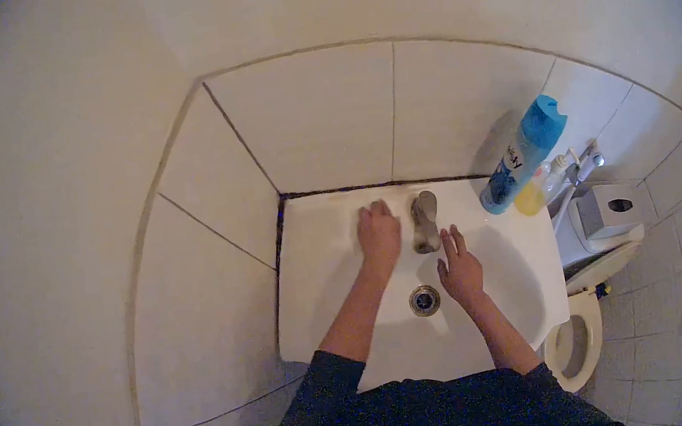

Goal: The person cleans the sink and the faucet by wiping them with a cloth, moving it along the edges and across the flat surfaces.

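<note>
A white sink (310, 304) fills the middle of the view, with a metal faucet (424, 223) at its back and a round drain (424, 300) below it. Left of the faucet, my left hand (380, 238) rests over the sink's back ledge, its fingers bent; what lies under them, if anything, is hidden. My right hand (461, 270) is over the basin just right of the faucet, fingers apart and pointing toward the back, holding nothing.
A blue spray can (524, 154) and a pump bottle with yellow liquid (532, 193) stand at the back right. Beyond them are a grey tissue box (609, 210) and a toilet (590, 343). Tiled walls border the sink behind and at left.
</note>
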Demonstrator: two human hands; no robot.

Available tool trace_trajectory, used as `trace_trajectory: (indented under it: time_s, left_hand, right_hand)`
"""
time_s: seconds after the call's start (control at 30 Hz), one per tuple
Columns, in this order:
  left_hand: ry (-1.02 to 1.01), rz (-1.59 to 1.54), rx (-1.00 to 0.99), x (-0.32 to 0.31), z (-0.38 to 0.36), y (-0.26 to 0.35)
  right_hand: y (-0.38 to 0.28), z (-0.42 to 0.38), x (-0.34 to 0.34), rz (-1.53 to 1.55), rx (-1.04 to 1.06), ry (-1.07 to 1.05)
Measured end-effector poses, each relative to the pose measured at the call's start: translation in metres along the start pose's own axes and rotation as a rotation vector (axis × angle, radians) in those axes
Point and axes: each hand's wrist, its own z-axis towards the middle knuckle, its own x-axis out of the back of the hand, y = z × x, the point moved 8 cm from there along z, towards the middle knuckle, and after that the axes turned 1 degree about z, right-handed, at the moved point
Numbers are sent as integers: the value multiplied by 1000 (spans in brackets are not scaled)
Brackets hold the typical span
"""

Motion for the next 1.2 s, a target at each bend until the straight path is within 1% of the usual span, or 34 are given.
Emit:
trace_trajectory:
  time_s: [0.07,0.1,0.13,0.17,0.2,0.23,0.27,0.3,0.33,0.37,0.4,0.43,0.5,0.53,0.57,0.6,0.63,0.7,0.73,0.77,0.8,0.83,0.9,0.93,1.0,1.03,1.07,1.1,1.13,1.17,1.2]
  left_hand:
    - [-23,-32,43,-13,3,-22]
    - [-46,-68,78,-18,6,-36]
    - [-43,-70,82,-3,10,-52]
    - [-106,54,99,17,16,-74]
    - [-169,179,114,27,21,-86]
    - [-169,181,116,12,22,-89]
    - [-146,277,95,-9,23,-90]
    - [-123,372,77,-22,22,-87]
    - [-124,374,84,-26,23,-71]
    - [-61,202,180,-27,23,-54]
    - [4,28,274,-22,22,-50]
    - [2,29,282,-20,20,-53]
    - [-138,16,134,-23,24,-47]
    - [-138,12,132,-15,23,-60]
    - [-113,110,139,-2,21,-82]
    - [-86,211,143,4,21,-94]
    - [-88,214,138,-6,24,-93]
    - [-168,189,280,-37,23,-93]
    - [-167,189,281,-36,26,-74]
    - [-153,129,231,-34,30,-45]
    - [-141,70,183,-32,29,-30]
    - [-144,69,190,-28,25,-33]
    - [3,16,135,-9,23,-43]
    - [1,15,133,-4,20,-57]
    - [-16,169,216,6,21,-89]
    - [-9,144,241,-28,21,-98]
    - [-14,147,238,-49,19,-91]
    - [-16,153,169,-66,21,-72]
    - [-18,158,103,-63,24,-52]
    - [-17,158,108,-59,23,-41]
    - [-79,48,144,-29,24,-25]
  right_hand:
    - [3,1,2,17,-75,-31]
    - [2,2,7,13,-70,-31]
    - [1,1,10,11,-77,-80]
    - [2,1,9,10,-85,-127]
    - [3,2,8,9,-82,-124]
    - [4,2,7,-3,-52,-78]
    - [3,1,6,-14,-21,-37]
    - [3,0,2,-12,-15,-44]
    - [2,2,2,-8,-11,14]
    - [1,2,4,-4,-6,69]
    - [1,3,3,-3,3,63]
    - [1,3,2,-13,-1,51]
    - [2,4,8,-34,-3,39]
    - [0,4,11,-38,-4,-6]
    - [1,3,11,-41,-7,-52]
    - [2,4,12,-40,-11,-51]
    - [4,4,10,10,-41,-67]
    - [5,1,6,60,-72,-92]
    - [5,3,6,75,-83,-67]
    - [4,4,5,89,-92,-44]
    - [3,4,3,89,-88,-47]
    - [3,2,3,74,-72,-30]
    - [5,5,8,53,-55,-7]
    - [2,4,11,18,-25,-17]
    - [2,5,12,-15,-3,-22]
    - [2,5,11,4,-16,-17]
    - [2,4,10,21,-25,-12]
    - [2,5,8,21,-25,-11]
    - [3,5,5,16,-43,11]
    - [3,5,4,12,-58,30]
    - [2,5,4,10,-54,30]
